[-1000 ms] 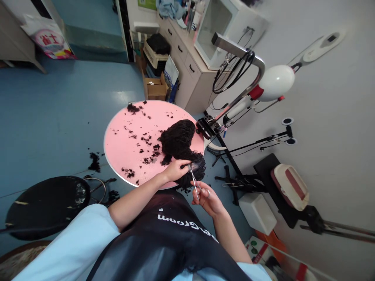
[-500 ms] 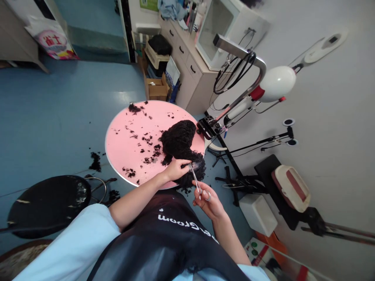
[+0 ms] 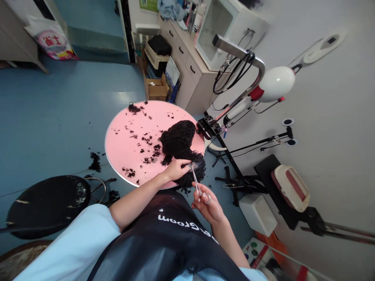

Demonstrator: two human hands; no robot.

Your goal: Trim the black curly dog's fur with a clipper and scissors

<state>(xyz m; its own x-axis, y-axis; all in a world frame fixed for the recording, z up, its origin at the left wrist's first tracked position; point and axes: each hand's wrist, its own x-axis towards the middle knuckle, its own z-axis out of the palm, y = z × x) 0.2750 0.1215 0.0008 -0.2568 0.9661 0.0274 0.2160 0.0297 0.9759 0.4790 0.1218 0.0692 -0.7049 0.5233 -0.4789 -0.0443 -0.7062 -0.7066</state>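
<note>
A dog with black curly fur (image 3: 179,137) is on the round pink grooming table (image 3: 120,132), its head end near my body at the table's edge. My left hand (image 3: 176,170) reaches across the table edge, thumb and fingers closed on a bit of fur at the head. Silver scissors (image 3: 195,180) are in my right hand (image 3: 208,203), with fingers at the ring handles. Their blades point up at the fur beside my left fingertips, where a paler patch shows. The dog's face cannot be made out.
Black fur clippings (image 3: 148,152) lie scattered over the table's left part. A metal grooming arm (image 3: 243,50) with hanging black loops rises at the right. To the left is a black round stool (image 3: 52,201). A drawer cabinet (image 3: 187,58) stands behind.
My right hand has shifted very slightly, with small finger movement on the scissor handles. My left hand and the dog stay nearly still.
</note>
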